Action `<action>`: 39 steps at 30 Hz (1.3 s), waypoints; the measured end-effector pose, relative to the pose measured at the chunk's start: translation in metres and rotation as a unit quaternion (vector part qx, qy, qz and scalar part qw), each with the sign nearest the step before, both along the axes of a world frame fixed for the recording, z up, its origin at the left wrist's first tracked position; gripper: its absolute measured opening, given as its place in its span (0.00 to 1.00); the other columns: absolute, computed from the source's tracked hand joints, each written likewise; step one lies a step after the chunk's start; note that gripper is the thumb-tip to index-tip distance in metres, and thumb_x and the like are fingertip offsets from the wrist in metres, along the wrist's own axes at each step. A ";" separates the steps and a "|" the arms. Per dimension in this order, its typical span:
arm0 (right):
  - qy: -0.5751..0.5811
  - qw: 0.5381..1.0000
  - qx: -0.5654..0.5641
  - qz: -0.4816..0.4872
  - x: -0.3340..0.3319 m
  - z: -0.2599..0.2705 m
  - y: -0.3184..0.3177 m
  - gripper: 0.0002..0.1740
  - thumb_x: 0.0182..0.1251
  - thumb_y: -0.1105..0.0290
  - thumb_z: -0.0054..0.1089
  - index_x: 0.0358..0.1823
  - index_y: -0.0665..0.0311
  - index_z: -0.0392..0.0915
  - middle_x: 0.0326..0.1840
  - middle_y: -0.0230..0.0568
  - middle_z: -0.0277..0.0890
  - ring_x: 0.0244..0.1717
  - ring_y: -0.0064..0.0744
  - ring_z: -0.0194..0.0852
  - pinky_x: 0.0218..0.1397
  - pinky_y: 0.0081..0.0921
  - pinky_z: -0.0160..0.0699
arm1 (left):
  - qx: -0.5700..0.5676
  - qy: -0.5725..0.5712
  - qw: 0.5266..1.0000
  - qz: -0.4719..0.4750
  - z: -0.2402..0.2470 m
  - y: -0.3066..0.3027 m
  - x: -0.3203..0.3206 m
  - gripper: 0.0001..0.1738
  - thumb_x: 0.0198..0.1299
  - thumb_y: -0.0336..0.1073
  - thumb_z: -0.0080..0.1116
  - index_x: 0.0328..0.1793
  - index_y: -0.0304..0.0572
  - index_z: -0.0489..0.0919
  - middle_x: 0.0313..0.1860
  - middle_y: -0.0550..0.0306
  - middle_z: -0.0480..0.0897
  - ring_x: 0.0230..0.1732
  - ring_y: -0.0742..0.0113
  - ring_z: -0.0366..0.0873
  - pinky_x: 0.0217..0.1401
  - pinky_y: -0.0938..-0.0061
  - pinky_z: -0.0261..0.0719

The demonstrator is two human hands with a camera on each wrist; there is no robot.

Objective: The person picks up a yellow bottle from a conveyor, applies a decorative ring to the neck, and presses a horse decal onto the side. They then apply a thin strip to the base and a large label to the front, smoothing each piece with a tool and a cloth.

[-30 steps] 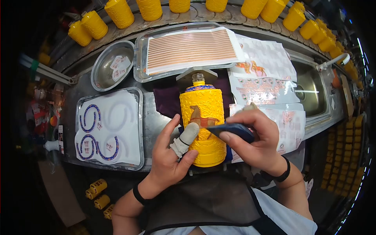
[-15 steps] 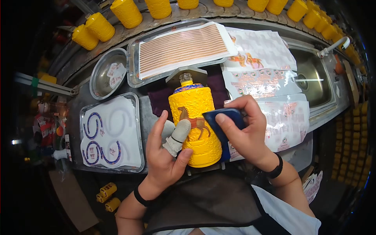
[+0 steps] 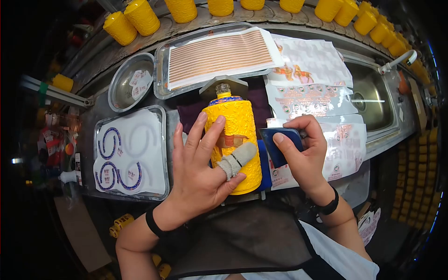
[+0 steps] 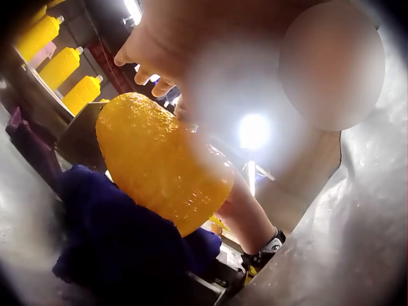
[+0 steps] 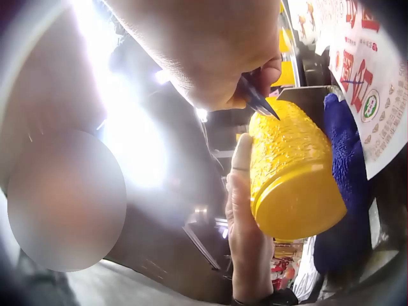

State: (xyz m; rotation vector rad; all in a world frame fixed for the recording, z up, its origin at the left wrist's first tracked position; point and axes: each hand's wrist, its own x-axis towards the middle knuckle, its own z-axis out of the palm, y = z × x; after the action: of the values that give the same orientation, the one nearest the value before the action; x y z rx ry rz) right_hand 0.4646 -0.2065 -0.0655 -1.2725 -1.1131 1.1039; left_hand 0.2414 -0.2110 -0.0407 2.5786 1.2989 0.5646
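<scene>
A yellow embossed bottle [image 3: 242, 122] with a clear glass neck lies in the middle of the head view, its neck pointing away from me. On its front is a brown horse decal [image 3: 232, 141], partly hidden by my left hand [image 3: 198, 175]. That hand lies across the bottle's left side with its fingers extended. A grey cloth finger cot [image 3: 239, 159] covers its index finger, which rests over the decal. To the right of the bottle, my right hand [image 3: 305, 151] pinches a flat dark blue scraper [image 3: 282, 147] between thumb and fingers. The right wrist view shows the scraper [image 5: 260, 102] edge-on near the bottle.
A blue cloth [image 4: 121, 236] lies under the bottle. Left stands a tray [image 3: 164, 179] of curved blue decals, with a metal bowl [image 3: 114, 95] behind it. A striped sheet [image 3: 224, 58], printed decal sheets [image 3: 343, 154] and a sink [image 3: 373, 98] surround the work. Yellow bottles [image 3: 182, 10] line the back.
My left hand has moved up and over the bottle, its fingers now spread across the horse decal. The right hand has drawn the scraper off the decal to the right.
</scene>
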 end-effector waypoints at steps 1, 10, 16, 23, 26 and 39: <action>0.000 1.000 0.000 0.000 0.000 0.000 -0.001 0.12 0.63 0.78 0.67 0.43 0.67 0.72 0.35 0.31 0.76 0.34 0.13 0.74 0.36 0.14 0.74 | 0.002 -0.002 1.000 -0.004 -0.001 -0.002 0.001 0.20 0.57 0.51 0.65 0.55 0.63 0.87 0.76 0.46 0.64 0.78 0.39 0.55 0.75 0.31 0.43; -0.092 0.985 0.147 0.012 -0.002 -0.003 0.002 0.12 0.60 0.78 0.69 0.42 0.68 0.75 0.35 0.36 0.77 0.33 0.19 0.76 0.36 0.18 0.75 | 0.023 -0.053 0.998 0.005 -0.009 -0.010 -0.006 0.20 0.57 0.53 0.65 0.54 0.59 0.87 0.76 0.48 0.65 0.78 0.44 0.57 0.76 0.33 0.39; -0.176 0.954 0.240 0.038 -0.010 0.000 0.006 0.11 0.56 0.79 0.71 0.40 0.68 0.79 0.35 0.42 0.80 0.33 0.30 0.79 0.37 0.23 0.76 | 0.025 -0.028 0.999 0.025 -0.014 -0.015 -0.012 0.19 0.59 0.52 0.63 0.56 0.65 0.87 0.77 0.49 0.63 0.77 0.42 0.58 0.75 0.32 0.42; -0.280 0.885 0.336 0.160 -0.002 0.010 -0.006 0.21 0.39 0.81 0.72 0.40 0.59 0.86 0.40 0.37 0.82 0.38 0.39 0.77 0.40 0.33 0.74 | -0.005 -0.101 0.994 0.035 -0.036 -0.038 -0.023 0.19 0.59 0.52 0.64 0.55 0.59 0.87 0.76 0.47 0.63 0.77 0.42 0.58 0.75 0.31 0.42; -0.275 0.875 0.331 0.221 0.002 0.015 -0.017 0.20 0.38 0.81 0.73 0.38 0.59 0.86 0.40 0.36 0.83 0.38 0.37 0.77 0.39 0.31 0.73 | -0.009 -0.136 0.989 0.061 -0.044 -0.038 -0.025 0.20 0.62 0.53 0.62 0.56 0.57 0.87 0.76 0.44 0.62 0.77 0.40 0.57 0.75 0.32 0.41; -0.341 0.834 0.360 0.244 -0.025 0.038 -0.001 0.19 0.40 0.79 0.73 0.39 0.59 0.85 0.35 0.35 0.82 0.33 0.37 0.77 0.36 0.33 0.73 | -0.061 -0.209 0.966 0.138 -0.054 -0.026 -0.027 0.24 0.66 0.52 0.58 0.63 0.54 0.82 0.78 0.40 0.59 0.77 0.39 0.57 0.76 0.37 0.45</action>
State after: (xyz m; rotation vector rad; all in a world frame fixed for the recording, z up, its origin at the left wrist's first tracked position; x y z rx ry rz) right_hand 0.4394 -0.2077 -0.0274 -0.7650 -2.2313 0.4268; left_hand 0.2140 -0.2374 -0.0948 2.0407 1.4848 0.9806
